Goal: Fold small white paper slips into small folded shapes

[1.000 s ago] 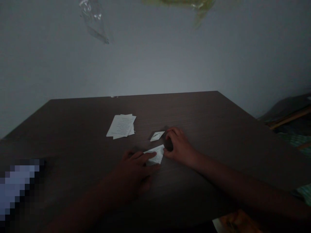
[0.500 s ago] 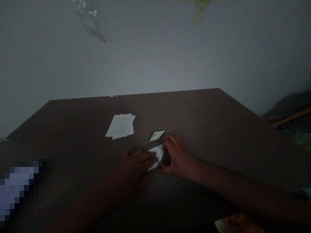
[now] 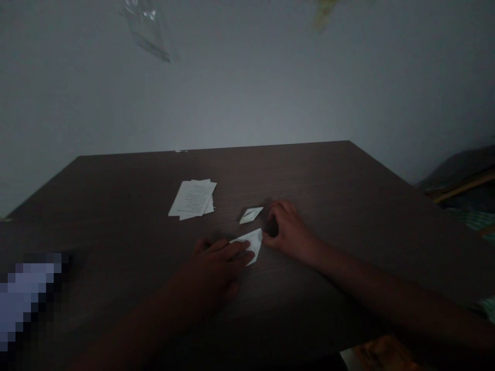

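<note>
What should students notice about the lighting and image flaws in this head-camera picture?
In the head view, the light is dim: the dark wooden table, the left hand and right hand sink into shadow, while the folded white paper and paper stack stand out brightest. There, a pixelated patch blurs the lower left, and a clear plastic shape looks soft at the top edge.

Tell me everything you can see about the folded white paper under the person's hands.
The folded white paper is a small, thin, angular piece with pointed corners, lying flat on the dark wood-grain table. The light is too dim to make out its folds clearly or tell whether it bears print. The fingers of the left hand rest across its left part, and the curled right hand meets its right edge.
</note>
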Motion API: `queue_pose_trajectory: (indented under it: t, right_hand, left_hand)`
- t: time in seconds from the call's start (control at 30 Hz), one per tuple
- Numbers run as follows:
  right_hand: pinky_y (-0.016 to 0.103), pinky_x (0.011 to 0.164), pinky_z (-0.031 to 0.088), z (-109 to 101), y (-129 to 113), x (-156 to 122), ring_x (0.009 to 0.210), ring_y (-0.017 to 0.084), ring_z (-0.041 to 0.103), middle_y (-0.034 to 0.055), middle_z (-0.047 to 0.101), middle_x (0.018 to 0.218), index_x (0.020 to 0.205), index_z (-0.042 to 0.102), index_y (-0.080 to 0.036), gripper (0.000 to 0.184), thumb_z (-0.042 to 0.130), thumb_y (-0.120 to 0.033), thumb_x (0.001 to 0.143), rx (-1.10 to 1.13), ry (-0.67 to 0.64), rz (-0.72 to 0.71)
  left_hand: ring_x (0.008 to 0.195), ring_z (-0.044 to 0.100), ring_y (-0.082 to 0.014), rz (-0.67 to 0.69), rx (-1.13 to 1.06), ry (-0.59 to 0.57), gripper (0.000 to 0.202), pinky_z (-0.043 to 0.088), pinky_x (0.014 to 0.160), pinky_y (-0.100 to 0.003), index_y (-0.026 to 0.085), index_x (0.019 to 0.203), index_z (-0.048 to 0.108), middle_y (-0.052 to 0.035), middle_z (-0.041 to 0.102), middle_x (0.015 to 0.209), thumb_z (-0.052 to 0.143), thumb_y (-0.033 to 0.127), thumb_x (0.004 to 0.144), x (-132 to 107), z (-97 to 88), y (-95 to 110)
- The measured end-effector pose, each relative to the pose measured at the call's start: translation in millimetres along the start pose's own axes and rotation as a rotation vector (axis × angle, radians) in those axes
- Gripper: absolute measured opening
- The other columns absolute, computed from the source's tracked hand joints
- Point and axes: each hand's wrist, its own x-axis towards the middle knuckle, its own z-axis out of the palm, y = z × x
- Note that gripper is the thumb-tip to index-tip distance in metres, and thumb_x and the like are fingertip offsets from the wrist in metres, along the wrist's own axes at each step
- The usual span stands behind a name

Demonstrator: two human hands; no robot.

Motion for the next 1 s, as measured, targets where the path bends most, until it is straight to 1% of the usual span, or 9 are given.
queue_pose_trajectory:
  t: [0.1,0.23,0.37,0.5,0.6,0.73,0.8,0.9,1.0]
  right_hand:
    - [0.057,0.109,0.058,3,-4,-6,0.124,0.037,0.066,0.0125,0.067,0.124,0.104,0.059,-0.026,0.031,0.083,-0.021,0.085,0.018,0.001,-0.047]
    - [0.058,0.112,0.058,8,-15,-20,0.127,0.038,0.066,0.0127,0.067,0.128,0.109,0.060,-0.027,0.036,0.085,-0.021,0.084,0.065,-0.041,-0.127]
    - [0.057,0.109,0.059,6,-6,-9,0.124,0.037,0.066,0.0123,0.067,0.123,0.103,0.060,-0.027,0.030,0.084,-0.020,0.085,0.036,-0.011,-0.075]
    - [0.056,0.109,0.058,3,-1,0,0.123,0.037,0.067,0.0119,0.068,0.122,0.101,0.060,-0.027,0.027,0.079,-0.016,0.086,0.040,0.007,-0.061]
    - [0.058,0.111,0.058,6,-11,-11,0.126,0.037,0.067,0.0136,0.069,0.128,0.104,0.059,-0.027,0.026,0.076,-0.015,0.087,0.048,0.001,-0.094]
    - [0.057,0.110,0.058,9,-21,-22,0.129,0.037,0.066,0.0136,0.069,0.132,0.107,0.057,-0.027,0.030,0.076,-0.015,0.087,0.064,-0.034,-0.166]
    - [0.057,0.110,0.057,8,-16,-17,0.127,0.036,0.066,0.0128,0.068,0.130,0.105,0.056,-0.027,0.029,0.075,-0.013,0.087,0.046,-0.019,-0.131]
    - [0.055,0.107,0.058,5,-3,-5,0.122,0.035,0.066,0.0116,0.068,0.124,0.100,0.056,-0.027,0.028,0.075,-0.013,0.087,0.017,0.010,-0.070]
    - [0.055,0.106,0.059,4,2,-1,0.122,0.036,0.067,0.0132,0.069,0.125,0.101,0.058,-0.026,0.024,0.073,-0.013,0.089,0.013,0.018,-0.077]
  left_hand:
    - [0.143,0.071,-0.0365,-0.004,-0.007,0.023,0.070,0.054,0.118,-0.053,0.030,0.166,0.068,-0.0100,0.072,0.171,0.064,0.011,0.099,0,-0.6,1]
    - [0.140,0.073,-0.0361,-0.039,0.011,0.040,0.073,0.054,0.119,-0.054,0.032,0.168,0.066,-0.0085,0.072,0.171,0.067,0.011,0.098,0,1.0,5]
    - [0.147,0.071,-0.0369,-0.044,0.025,0.036,0.073,0.054,0.121,-0.056,0.032,0.166,0.066,-0.0081,0.072,0.172,0.067,0.010,0.096,0,2.0,6]
    - [0.144,0.072,-0.0373,-0.043,0.050,0.020,0.074,0.054,0.121,-0.061,0.028,0.163,0.068,-0.0111,0.071,0.172,0.068,0.007,0.092,1,1.8,8]
    - [0.142,0.073,-0.0390,-0.049,0.090,0.004,0.075,0.054,0.120,-0.063,0.028,0.163,0.068,-0.0127,0.069,0.174,0.072,0.008,0.091,1,1.0,11]
    - [0.144,0.071,-0.0404,-0.060,0.138,-0.040,0.079,0.053,0.121,-0.064,0.033,0.167,0.066,-0.0130,0.064,0.180,0.080,0.013,0.092,1,-1.6,16]
    - [0.146,0.071,-0.0408,-0.074,0.145,-0.065,0.080,0.052,0.123,-0.065,0.034,0.168,0.066,-0.0128,0.062,0.181,0.083,0.015,0.093,1,-3.1,20]
    - [0.148,0.069,-0.0446,-0.082,0.153,-0.069,0.076,0.052,0.123,-0.072,0.035,0.165,0.069,-0.0154,0.061,0.182,0.084,0.015,0.094,1,-3.9,24]
    - [0.149,0.069,-0.0464,-0.068,0.137,-0.051,0.073,0.053,0.122,-0.075,0.032,0.163,0.070,-0.0192,0.060,0.182,0.085,0.014,0.094,1,-2.9,26]
